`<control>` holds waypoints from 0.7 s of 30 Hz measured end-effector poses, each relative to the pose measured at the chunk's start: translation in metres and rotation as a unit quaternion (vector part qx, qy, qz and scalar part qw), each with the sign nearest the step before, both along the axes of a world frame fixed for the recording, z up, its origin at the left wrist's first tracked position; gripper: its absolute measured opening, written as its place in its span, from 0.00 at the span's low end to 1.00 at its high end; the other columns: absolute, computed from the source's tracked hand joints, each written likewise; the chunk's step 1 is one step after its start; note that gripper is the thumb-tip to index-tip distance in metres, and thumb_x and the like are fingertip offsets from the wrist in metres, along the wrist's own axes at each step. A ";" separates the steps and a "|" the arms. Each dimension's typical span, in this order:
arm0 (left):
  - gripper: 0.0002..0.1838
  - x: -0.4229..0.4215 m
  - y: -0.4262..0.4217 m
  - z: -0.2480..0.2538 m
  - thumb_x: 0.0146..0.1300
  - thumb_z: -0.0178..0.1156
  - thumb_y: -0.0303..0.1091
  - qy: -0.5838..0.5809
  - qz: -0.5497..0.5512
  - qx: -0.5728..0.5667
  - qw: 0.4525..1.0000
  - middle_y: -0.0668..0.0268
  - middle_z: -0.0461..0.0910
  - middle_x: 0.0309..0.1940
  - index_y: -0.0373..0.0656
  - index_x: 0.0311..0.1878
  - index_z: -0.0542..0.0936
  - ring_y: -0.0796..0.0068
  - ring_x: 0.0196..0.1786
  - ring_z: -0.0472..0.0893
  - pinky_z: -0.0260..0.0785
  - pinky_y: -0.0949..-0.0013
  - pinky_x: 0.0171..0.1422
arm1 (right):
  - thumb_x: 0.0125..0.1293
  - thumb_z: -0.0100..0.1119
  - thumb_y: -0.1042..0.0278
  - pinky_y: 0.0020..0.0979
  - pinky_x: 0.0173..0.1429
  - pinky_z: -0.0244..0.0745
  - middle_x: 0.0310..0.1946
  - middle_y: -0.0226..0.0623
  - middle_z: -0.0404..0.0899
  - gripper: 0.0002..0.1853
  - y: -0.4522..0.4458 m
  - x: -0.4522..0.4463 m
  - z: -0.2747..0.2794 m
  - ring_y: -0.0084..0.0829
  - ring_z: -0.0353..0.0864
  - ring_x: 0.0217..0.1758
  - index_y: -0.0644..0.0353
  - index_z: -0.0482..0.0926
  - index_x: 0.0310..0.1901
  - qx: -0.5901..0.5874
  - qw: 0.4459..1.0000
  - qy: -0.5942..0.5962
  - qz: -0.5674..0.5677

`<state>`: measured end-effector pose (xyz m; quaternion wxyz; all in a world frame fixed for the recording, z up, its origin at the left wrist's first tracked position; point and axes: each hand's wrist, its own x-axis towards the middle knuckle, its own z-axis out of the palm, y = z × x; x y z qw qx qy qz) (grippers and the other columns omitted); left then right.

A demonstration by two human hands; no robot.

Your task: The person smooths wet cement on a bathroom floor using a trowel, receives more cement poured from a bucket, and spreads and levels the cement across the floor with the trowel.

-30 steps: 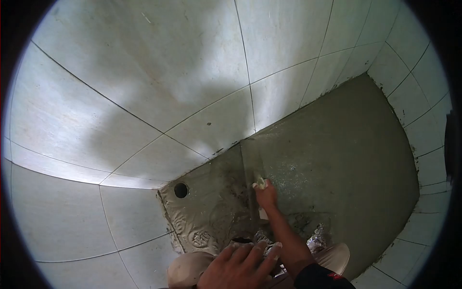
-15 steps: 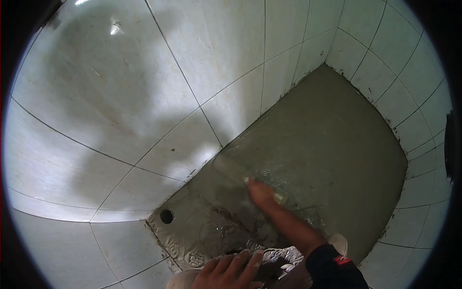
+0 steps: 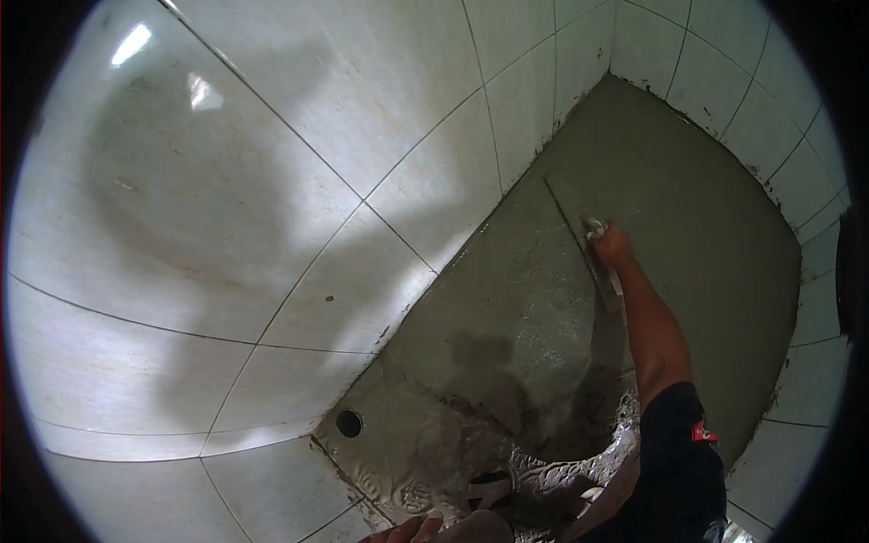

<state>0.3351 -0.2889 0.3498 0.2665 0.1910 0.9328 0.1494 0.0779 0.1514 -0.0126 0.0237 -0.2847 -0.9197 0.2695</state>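
Observation:
My right hand (image 3: 613,244) is closed round the handle of a plastering trowel (image 3: 610,297). Its long thin blade lies against the wet grey cement floor (image 3: 706,208), and a line in the surface runs up and left from it. Only the fingers of my left hand (image 3: 409,530) show at the bottom edge, lying over what looks like my knee; the rest is cut off. Below the trowel the cement is rougher and wetter near my feet.
A round drain hole (image 3: 349,423) opens near the lower left corner of the floor. Pale tiled walls (image 3: 389,262) border the cement on the left and right. A sandal strap (image 3: 489,490) shows at the bottom.
My right hand has swept up and to the right with the trowel, away from the left wall. My left hand sits lower, mostly out of view. The view has shifted slightly.

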 end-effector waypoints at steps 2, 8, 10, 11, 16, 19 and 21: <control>0.38 -0.002 0.000 0.001 0.55 0.68 0.38 -0.002 0.005 -0.007 1.000 0.48 0.75 0.60 0.42 0.69 0.68 0.45 0.58 0.77 0.70 0.50 0.61 | 0.57 0.65 0.58 0.45 0.56 0.76 0.47 0.56 0.82 0.25 -0.007 0.005 -0.003 0.53 0.82 0.51 0.61 0.78 0.55 -0.049 0.999 0.004 0.021; 0.38 -0.024 0.012 0.011 0.56 0.68 0.39 0.022 -0.044 0.071 0.996 0.49 0.75 0.60 0.43 0.70 0.67 0.46 0.57 0.77 0.70 0.51 0.61 | 0.59 0.64 0.58 0.45 0.52 0.78 0.42 0.47 0.85 0.20 -0.131 0.077 0.003 0.48 0.85 0.46 0.52 0.81 0.53 -0.102 0.984 -0.078 0.122; 0.38 -0.030 0.025 0.018 0.57 0.68 0.41 0.017 -0.065 0.065 0.996 0.51 0.75 0.60 0.42 0.70 0.66 0.48 0.58 0.76 0.70 0.52 0.62 | 0.59 0.63 0.58 0.48 0.58 0.76 0.49 0.47 0.83 0.24 -0.175 0.104 0.012 0.49 0.82 0.53 0.51 0.77 0.58 -0.116 0.952 -0.169 0.228; 0.38 -0.029 0.028 0.015 0.57 0.68 0.41 0.020 -0.072 0.067 0.995 0.51 0.75 0.60 0.42 0.70 0.66 0.48 0.58 0.76 0.70 0.52 0.62 | 0.60 0.63 0.55 0.48 0.58 0.75 0.49 0.47 0.83 0.26 -0.197 0.117 0.018 0.50 0.82 0.53 0.51 0.75 0.60 -0.124 0.941 -0.190 0.250; 0.38 -0.025 0.035 -0.002 0.58 0.67 0.42 0.046 -0.116 0.067 0.990 0.53 0.75 0.60 0.43 0.70 0.66 0.50 0.59 0.76 0.69 0.53 0.63 | 0.63 0.60 0.53 0.50 0.58 0.74 0.49 0.55 0.80 0.31 -0.276 0.162 0.029 0.55 0.81 0.53 0.55 0.68 0.65 -0.215 0.949 -0.172 0.152; 0.37 -0.040 0.045 0.019 0.59 0.67 0.43 0.030 -0.120 0.087 0.988 0.53 0.75 0.61 0.43 0.70 0.66 0.50 0.59 0.76 0.69 0.52 0.63 | 0.65 0.58 0.59 0.49 0.56 0.75 0.52 0.59 0.78 0.34 -0.318 0.175 -0.004 0.53 0.83 0.50 0.61 0.61 0.70 -0.176 0.973 0.146 -0.019; 0.37 -0.040 0.043 0.019 0.59 0.66 0.43 0.023 -0.108 0.084 0.990 0.53 0.74 0.61 0.44 0.70 0.66 0.50 0.60 0.76 0.68 0.51 0.63 | 0.66 0.56 0.67 0.45 0.59 0.74 0.59 0.59 0.73 0.37 -0.341 0.154 0.016 0.52 0.81 0.53 0.65 0.53 0.73 -0.605 0.756 0.174 -0.179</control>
